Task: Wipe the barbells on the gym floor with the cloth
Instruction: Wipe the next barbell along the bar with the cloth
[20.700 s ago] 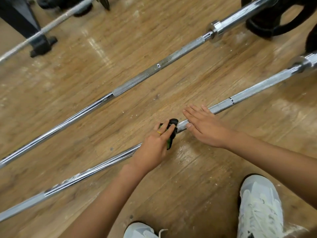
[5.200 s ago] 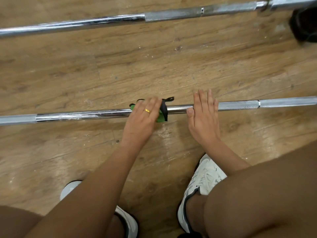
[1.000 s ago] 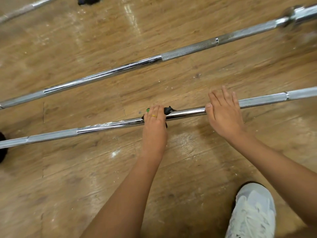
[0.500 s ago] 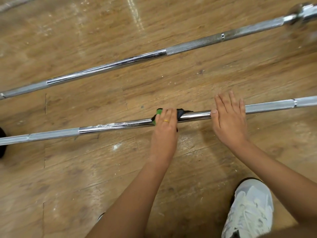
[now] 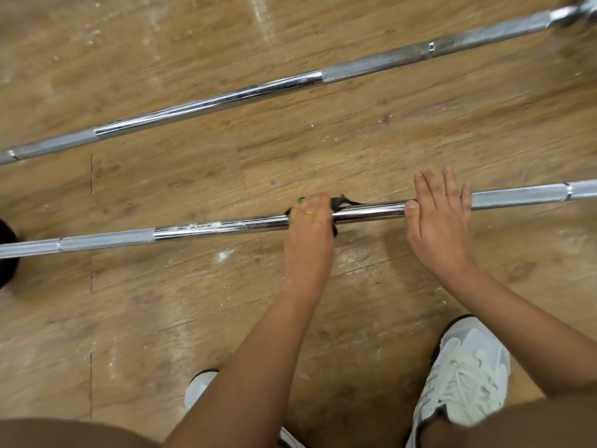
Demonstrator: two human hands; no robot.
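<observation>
- Nearest to us, at the bottom edge, were our bare knees and two white sneakers: the right sneaker in full view on the wooden floor, the left sneaker mostly hidden under our left forearm.
- Both forearms reached forward from there to the near barbell, which lay on the floor and crossed the view from left to right.
- Our left hand was closed over the smooth chrome middle of that bar, gripping the cloth against it. A gold ring showed on one finger.
- The cloth was wrapped on the bar under the fingers; only a green edge on the left and a black fold with a loose tail on the right stuck out.
- Left of the cloth, the chrome carried white chalky smears, and beyond them began a dull knurled section.
- Our right hand lay open and flat across the same bar, fingers spread and straight, thumb touching the chrome, not curled around it.
- White flecks dotted the floor around the bar.
- Farther off, well apart, the second barbell lay at a slant, rising towards the upper right corner.
- A dark object sat at the left edge by the near bar; we could not tell what it was.
</observation>
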